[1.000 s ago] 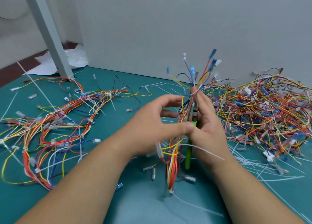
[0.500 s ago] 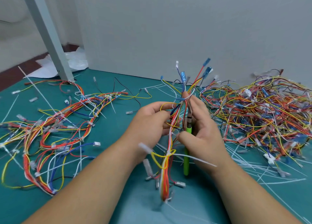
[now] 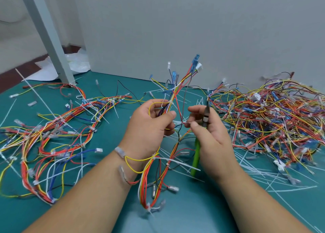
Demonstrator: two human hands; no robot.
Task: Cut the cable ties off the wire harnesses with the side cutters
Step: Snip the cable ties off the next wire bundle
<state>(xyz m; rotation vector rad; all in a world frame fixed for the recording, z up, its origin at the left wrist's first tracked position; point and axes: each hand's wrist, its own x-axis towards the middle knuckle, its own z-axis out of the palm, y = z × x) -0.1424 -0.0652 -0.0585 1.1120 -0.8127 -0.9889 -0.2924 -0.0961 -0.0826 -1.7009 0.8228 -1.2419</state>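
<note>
Above the mat [image 3: 193,217], left grip [image 3: 151,125] holds the harness [image 3: 172,99], right grip [image 3: 210,132] the cutters [image 3: 196,156].

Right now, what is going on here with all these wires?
A person works over a green mat. The left hand grips one wire harness upright; the right hand holds the green-handled side cutters against its palm and pinches a thin strand near that harness. The cutters' tip points upward, cutting nothing. A tangled pile lies at the right, and white cut ties lie scattered around.
</note>
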